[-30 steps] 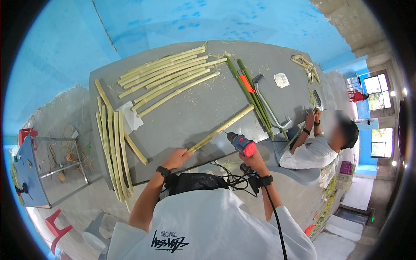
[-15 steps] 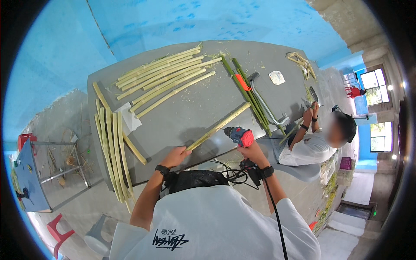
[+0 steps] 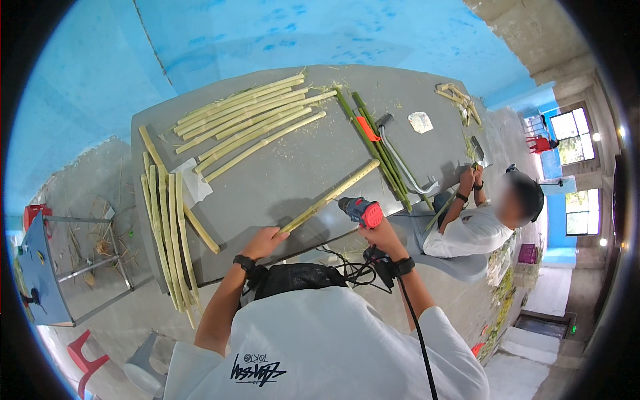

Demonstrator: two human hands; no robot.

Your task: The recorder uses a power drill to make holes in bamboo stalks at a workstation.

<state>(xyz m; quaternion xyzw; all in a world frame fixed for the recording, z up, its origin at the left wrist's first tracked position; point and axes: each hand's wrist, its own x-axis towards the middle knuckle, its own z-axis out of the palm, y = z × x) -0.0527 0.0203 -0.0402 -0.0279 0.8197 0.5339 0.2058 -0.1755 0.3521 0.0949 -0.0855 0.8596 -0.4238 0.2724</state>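
One pale stick on the table, gripped by the left hand, seems to have some holes, the right hand grips a drill beside it, and other sticks lie untouched.

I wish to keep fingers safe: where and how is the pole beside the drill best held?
Probably at the near end of the pale pole, coming from the left, where the left hand grips: it is long, slender, and the drill points at its middle from the right.

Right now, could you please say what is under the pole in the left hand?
Grey table shows on both sides; the pole itself hides whatever lies directly beneath.
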